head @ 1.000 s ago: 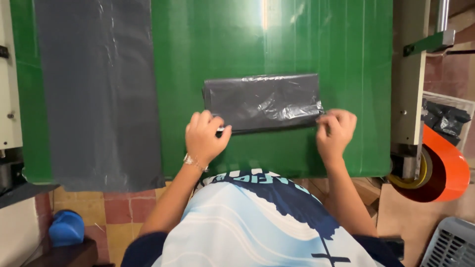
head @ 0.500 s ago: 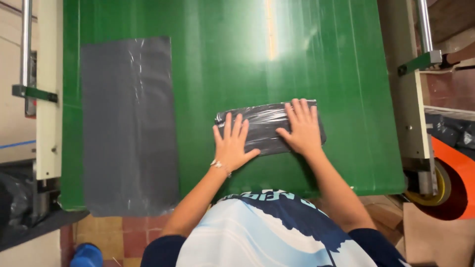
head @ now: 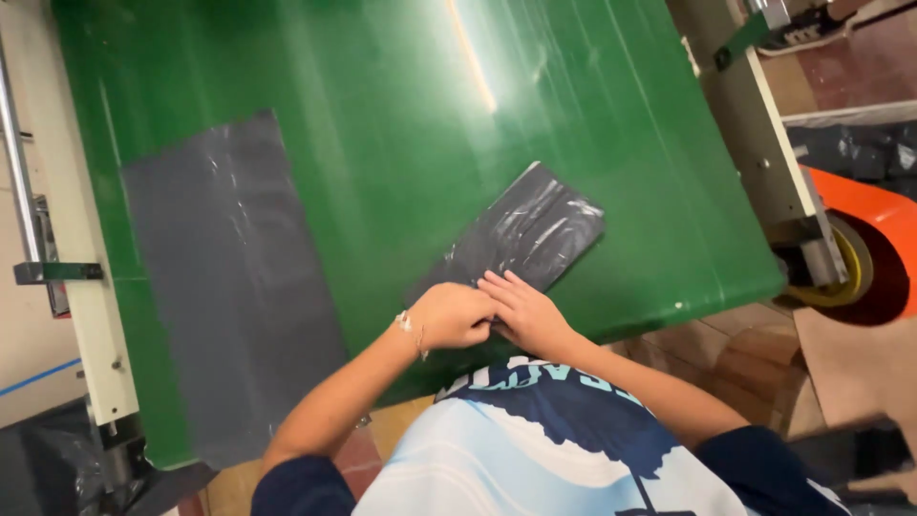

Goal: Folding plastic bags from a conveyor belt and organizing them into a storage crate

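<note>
A folded dark grey plastic bag [head: 530, 234] lies on the green table [head: 401, 115], angled up to the right. My left hand [head: 451, 317] is curled at the bag's near end, gripping its edge. Touching it from the right, my right hand [head: 527, 313] lies with its fingers on the same near end. A thin bracelet sits on my left wrist.
A flat, unfolded grey plastic sheet [head: 229, 277] lies on the left part of the table. White machine frames [head: 91, 325] flank the table on both sides. An orange roll [head: 874, 248] stands at the right. Brown cardboard covers the floor at lower right.
My hands have slid from the top of the folded bag to its near end and come together. The view has turned, so the bag now lies at an angle.
</note>
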